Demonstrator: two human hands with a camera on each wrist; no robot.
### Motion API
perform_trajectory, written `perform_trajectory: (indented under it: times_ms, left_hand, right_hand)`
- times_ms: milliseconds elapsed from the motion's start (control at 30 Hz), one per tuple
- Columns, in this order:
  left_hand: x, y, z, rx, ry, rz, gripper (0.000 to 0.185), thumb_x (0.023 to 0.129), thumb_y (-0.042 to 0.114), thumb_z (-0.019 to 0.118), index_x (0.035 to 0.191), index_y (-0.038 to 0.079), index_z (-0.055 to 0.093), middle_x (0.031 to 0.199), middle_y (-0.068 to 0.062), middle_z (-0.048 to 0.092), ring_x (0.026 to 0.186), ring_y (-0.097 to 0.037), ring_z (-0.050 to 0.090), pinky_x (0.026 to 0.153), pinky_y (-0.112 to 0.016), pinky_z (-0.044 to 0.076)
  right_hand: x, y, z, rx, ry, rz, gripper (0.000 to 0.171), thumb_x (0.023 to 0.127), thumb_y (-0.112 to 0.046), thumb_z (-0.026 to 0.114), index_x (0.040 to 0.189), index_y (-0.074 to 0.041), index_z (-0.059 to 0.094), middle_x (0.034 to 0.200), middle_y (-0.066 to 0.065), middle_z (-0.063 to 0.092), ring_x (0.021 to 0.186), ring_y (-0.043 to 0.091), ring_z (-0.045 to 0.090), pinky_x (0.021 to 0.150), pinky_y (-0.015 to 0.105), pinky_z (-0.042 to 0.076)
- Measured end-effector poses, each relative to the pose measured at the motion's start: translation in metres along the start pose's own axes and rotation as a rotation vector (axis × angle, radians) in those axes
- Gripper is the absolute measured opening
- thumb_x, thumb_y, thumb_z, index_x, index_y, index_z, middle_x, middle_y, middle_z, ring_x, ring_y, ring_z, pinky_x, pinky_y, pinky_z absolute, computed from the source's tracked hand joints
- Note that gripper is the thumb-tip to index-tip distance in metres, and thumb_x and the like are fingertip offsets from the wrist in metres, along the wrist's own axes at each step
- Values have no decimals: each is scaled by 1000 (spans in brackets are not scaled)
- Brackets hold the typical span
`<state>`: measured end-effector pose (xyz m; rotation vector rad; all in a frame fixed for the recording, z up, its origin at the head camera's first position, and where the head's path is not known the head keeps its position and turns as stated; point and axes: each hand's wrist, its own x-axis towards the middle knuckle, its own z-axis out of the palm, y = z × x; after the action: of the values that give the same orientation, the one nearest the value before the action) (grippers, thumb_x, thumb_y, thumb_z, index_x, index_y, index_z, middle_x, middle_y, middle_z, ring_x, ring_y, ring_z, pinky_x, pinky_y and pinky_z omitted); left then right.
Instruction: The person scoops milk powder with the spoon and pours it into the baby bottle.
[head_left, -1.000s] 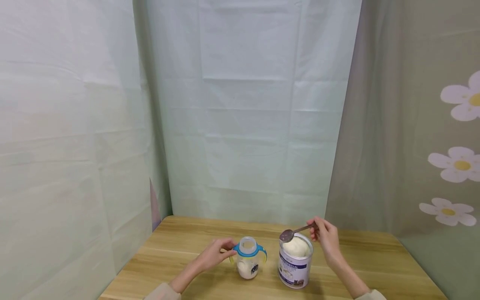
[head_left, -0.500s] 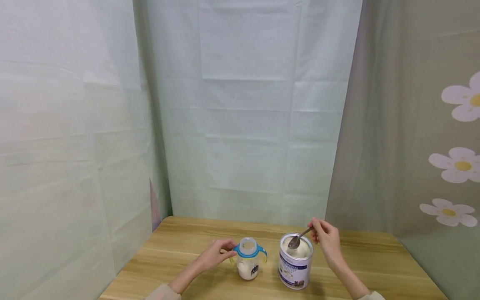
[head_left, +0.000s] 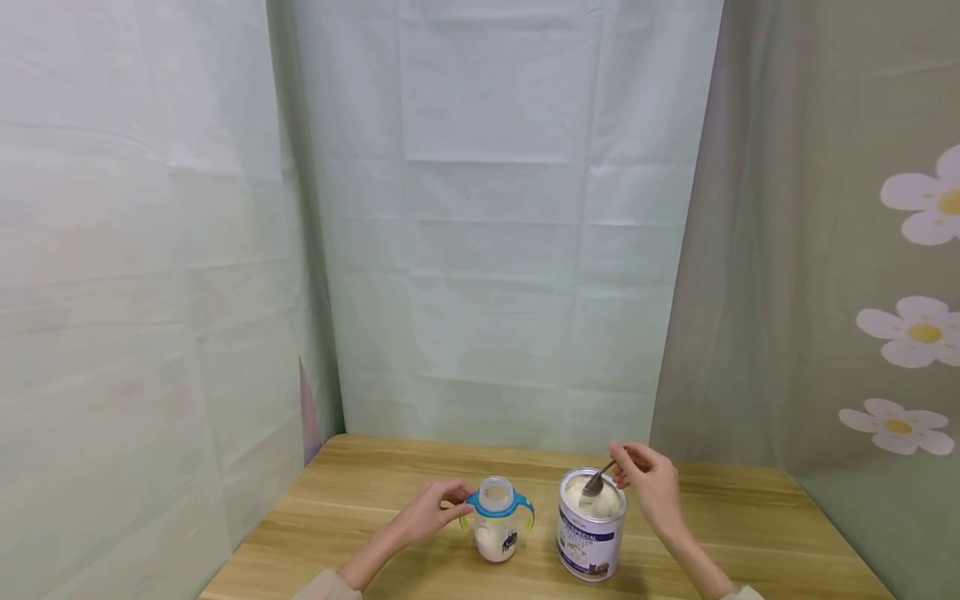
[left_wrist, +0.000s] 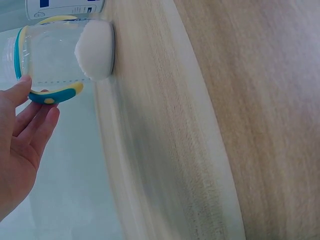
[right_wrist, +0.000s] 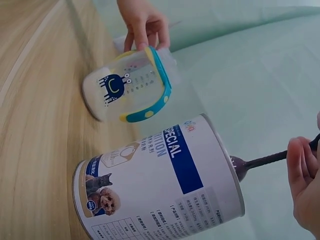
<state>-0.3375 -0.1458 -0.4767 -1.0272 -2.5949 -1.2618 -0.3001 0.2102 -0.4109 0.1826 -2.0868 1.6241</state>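
Note:
A clear baby bottle (head_left: 496, 523) with a blue collar and yellow-blue handles stands on the wooden table (head_left: 360, 487), a layer of white powder (left_wrist: 95, 50) in its bottom. My left hand (head_left: 452, 502) holds it by the near handle (left_wrist: 52, 95), thumb on the collar. To its right stands an open tin of milk powder (head_left: 591, 527) with a blue-and-white label (right_wrist: 165, 170). My right hand (head_left: 624, 472) pinches the handle of a metal spoon (head_left: 597, 482), whose bowl dips into the powder inside the tin. The spoon's bowl is hidden by the rim in the right wrist view.
Pale green cloth hangs behind and to the left of the table. A grey-green curtain with white flowers (head_left: 918, 329) hangs on the right. The table edge (head_left: 247, 542) runs along the left.
My right hand has lowered the spoon from above the tin's left rim down into the powder. The left hand and the bottle have stayed in place.

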Motion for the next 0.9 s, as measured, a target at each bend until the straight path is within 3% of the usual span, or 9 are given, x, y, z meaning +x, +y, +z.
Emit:
perform_trajectory:
  times_ms: [300,600,900]
  left_hand:
    - [0,-2,1,9,0,6,18,94,28,63,104,13,66,98,0,72,90,-8,67,76,-29,55]
    - [0,-3,2,-1,2,4,15,94,25,63,103,13,66,98,-1,72,90,-9,68,78,-31,55]
    - [0,1,0,-23,3,-31,15,93,24,64,104,14,67,100,2,72,91,-12,67,80,-26,54]
  right_hand:
    - [-5,-2,10,-88,-58,-65,23,90,-30,69,93,-7,72,74,13,70,57,12,64,58,28,56]
    - [-6,0,18,-73,-105,-65,20,95,-18,62,96,1,69,75,17,68,57,14,63,57,26,55]
    - [-4,11,11,10,-107,-147,30,102,-14,49,85,4,66,65,6,59,55,7,55,51,26,51]
